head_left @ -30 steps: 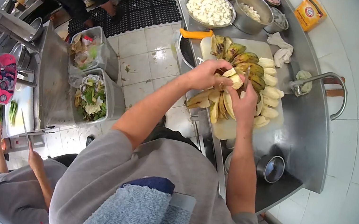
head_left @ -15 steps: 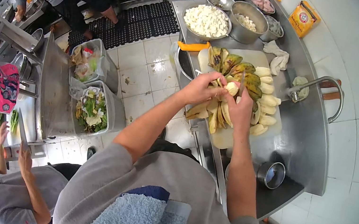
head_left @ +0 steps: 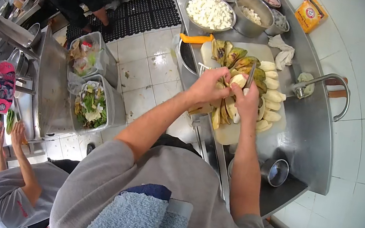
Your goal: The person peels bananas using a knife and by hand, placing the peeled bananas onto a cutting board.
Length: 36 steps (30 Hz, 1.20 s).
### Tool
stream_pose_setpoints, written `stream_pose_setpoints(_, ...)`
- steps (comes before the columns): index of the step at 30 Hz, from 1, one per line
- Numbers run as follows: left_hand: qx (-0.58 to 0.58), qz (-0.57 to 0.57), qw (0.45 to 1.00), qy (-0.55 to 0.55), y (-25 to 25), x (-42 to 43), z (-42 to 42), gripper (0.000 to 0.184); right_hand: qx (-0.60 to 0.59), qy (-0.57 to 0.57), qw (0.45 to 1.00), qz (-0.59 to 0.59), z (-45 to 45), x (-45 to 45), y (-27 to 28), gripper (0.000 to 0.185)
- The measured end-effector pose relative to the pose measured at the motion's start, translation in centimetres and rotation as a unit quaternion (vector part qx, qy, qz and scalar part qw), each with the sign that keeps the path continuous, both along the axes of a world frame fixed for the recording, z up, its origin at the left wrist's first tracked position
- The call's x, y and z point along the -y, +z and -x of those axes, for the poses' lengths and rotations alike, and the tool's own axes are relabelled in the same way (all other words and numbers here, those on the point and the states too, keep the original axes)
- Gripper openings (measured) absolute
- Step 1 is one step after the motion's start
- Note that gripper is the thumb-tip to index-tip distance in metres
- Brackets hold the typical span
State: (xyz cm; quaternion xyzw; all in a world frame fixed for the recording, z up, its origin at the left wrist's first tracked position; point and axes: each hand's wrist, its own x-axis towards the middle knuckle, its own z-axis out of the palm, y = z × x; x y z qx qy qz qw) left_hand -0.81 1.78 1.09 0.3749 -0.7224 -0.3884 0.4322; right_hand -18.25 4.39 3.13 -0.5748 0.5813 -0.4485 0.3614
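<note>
My left hand (head_left: 210,87) is closed at the side of a partly peeled plantain (head_left: 238,80), its thumb and fingers pinched at the peel. My right hand (head_left: 248,103) grips a knife (head_left: 251,73) with the blade pointing away from me, and its thumb presses against the same plantain. Both hands are above a white cutting board (head_left: 229,138). Unpeeled green and dark plantains (head_left: 235,56) lie at the board's far side. Peeled pale plantains (head_left: 272,105) line its right side. Loose peels (head_left: 216,118) lie under my hands, which partly hide them.
A bowl of white cubes (head_left: 211,13) and a deep metal pot (head_left: 253,16) stand beyond the board. A faucet (head_left: 339,83) arches at right; a small metal bowl (head_left: 275,172) sits nearer. Two bins (head_left: 116,114) stand left. Two co-workers are at left.
The plantain in my hands shows more of its pale flesh, and my left hand has shifted slightly left. The nearer co-worker's hands have moved onto the greens; their knife no longer shows.
</note>
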Motion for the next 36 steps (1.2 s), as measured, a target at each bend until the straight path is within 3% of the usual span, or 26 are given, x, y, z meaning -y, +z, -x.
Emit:
stream_pose_setpoints(7,-0.114,-0.037,0.993,-0.004,-2.0,0.1,-0.3,0.028,0.030,-0.049,0.998,0.010,0.4,0.1,-1.4,0.039)
stream_pose_setpoints(13,-0.121,-0.088,0.988,-0.034,-2.2,0.1,-0.4,0.028,0.136,-0.134,0.981,-0.023,-1.5,-2.2,0.0,0.035)
stream_pose_setpoints(18,-0.101,-0.043,0.994,-0.023,-2.5,0.2,-0.6,0.029,0.150,-0.160,0.975,-0.031,-2.2,-3.0,0.5,0.038)
stream_pose_setpoints(22,-0.123,-0.084,0.988,-0.031,-2.0,0.2,-0.5,0.027,-0.012,-0.091,0.991,0.101,-0.5,-2.5,-0.8,0.043)
stream_pose_setpoints(25,-0.120,-0.087,0.989,-0.022,-1.5,-0.2,-0.2,0.030,-0.053,0.039,0.986,0.153,1.0,-2.5,1.3,0.043)
stream_pose_setpoints(28,-0.074,-0.077,0.994,0.001,-0.6,-0.7,0.6,0.033,-0.129,0.084,0.987,0.035,2.6,-2.5,2.2,0.042)
stream_pose_setpoints(36,-0.077,-0.028,0.994,0.069,-0.6,-1.7,1.8,0.034,-0.104,0.034,0.988,0.105,1.2,-3.6,0.6,0.032)
